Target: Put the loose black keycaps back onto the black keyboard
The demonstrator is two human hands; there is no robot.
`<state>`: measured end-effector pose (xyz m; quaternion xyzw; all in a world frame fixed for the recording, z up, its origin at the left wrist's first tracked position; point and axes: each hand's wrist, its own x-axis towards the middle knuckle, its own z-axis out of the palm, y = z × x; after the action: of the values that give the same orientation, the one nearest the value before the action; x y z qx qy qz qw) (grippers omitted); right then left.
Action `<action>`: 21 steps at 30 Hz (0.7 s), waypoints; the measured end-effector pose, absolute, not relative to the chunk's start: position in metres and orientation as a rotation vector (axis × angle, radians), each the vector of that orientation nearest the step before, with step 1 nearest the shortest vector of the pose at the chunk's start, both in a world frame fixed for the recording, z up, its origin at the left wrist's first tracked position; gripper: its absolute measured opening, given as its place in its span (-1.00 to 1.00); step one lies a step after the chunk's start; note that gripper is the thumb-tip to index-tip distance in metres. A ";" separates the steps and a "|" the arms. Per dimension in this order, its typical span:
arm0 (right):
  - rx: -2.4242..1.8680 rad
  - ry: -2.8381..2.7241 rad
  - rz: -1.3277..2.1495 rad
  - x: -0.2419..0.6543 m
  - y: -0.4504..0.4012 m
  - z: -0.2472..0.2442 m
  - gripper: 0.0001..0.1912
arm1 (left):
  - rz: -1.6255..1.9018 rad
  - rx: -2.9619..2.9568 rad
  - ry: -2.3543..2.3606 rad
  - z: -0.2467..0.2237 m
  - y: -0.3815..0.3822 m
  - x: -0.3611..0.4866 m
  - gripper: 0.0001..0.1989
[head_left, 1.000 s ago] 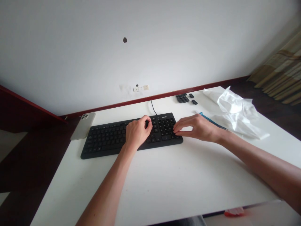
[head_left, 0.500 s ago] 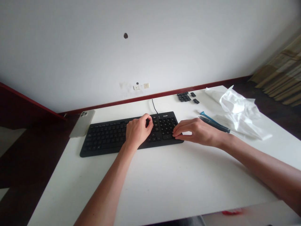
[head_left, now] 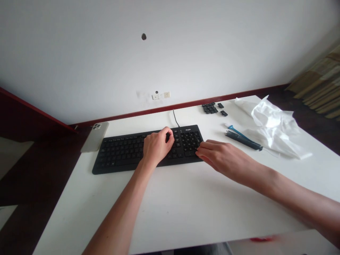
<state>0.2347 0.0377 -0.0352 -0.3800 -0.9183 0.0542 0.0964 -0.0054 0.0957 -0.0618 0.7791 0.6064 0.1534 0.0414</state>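
A black keyboard point(head_left: 127, 158) lies across the white table, its cable running off the back. My left hand point(head_left: 158, 144) rests over it, right of centre, with thumb and index finger curled together in a pinch. Anything between those fingertips is hidden. At the right end, my right hand point(head_left: 220, 153) has its fingertips pressed together against the edge keys of the number pad point(head_left: 190, 141). Its fingers cover whatever they hold, if anything. Several loose black keycaps point(head_left: 210, 108) sit behind the keyboard at the right.
A phone point(head_left: 95, 137) lies face down beyond the keyboard's left end. To the right are a black brush point(head_left: 243, 140), a thin blue tool point(head_left: 237, 131) and a crumpled white plastic bag point(head_left: 275, 124). The wall with sockets point(head_left: 160, 95) stands behind the table point(head_left: 170, 205).
My right hand has turned, its fingers drawn closer together and its wrist lower, still at the number pad. My left hand keeps its place. The whole view has shifted slightly.
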 end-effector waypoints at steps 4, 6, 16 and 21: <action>-1.194 -2.794 -0.058 0.225 0.022 -0.037 -0.74 | 0.468 2.391 1.867 -0.063 0.096 -0.006 -0.80; -1.224 -2.801 -0.088 0.222 0.020 -0.039 -0.76 | 0.481 2.398 1.859 -0.063 0.096 -0.006 -0.80; -1.442 -2.364 0.130 0.217 0.033 -0.045 -0.84 | 0.594 2.408 1.837 -0.066 0.097 -0.010 -0.82; -1.265 -2.245 0.213 0.221 0.043 -0.022 -0.84 | 1.108 2.396 1.716 -0.065 0.085 0.003 -0.79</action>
<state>0.2208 0.0426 -0.0222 -0.4703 -0.8350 0.0792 0.2744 0.0029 0.0849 -0.0649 0.7610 0.5449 0.3519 -0.0034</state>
